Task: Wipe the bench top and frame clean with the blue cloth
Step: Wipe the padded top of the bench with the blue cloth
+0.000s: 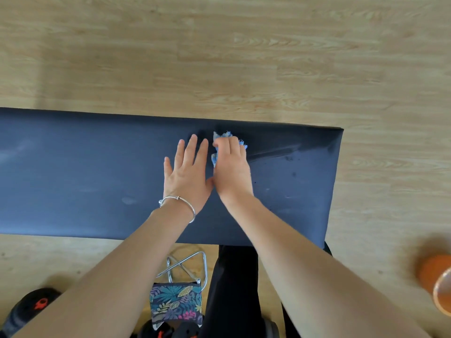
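Note:
A long bench with a dark navy padded top [85,172] runs across the head view, its right end near the frame's right side. My left hand [186,172] lies flat on the top with fingers straight and spread. Just to its right, my right hand [230,167] holds the blue cloth [220,139] bunched under its curled fingers and presses it against the padding near the far edge. Only frayed bits of the cloth show around the fingers. A wet streak and dark specks [288,154] mark the top to the right of the cloth. The frame is hidden under the top.
Light wood floor [219,57] surrounds the bench. A folding stool with a leaf-print seat [175,303] and metal legs stands below the near edge, beside a black-trousered leg [234,284]. An orange container [436,279] sits at the lower right. Black shoes [26,306] are at the lower left.

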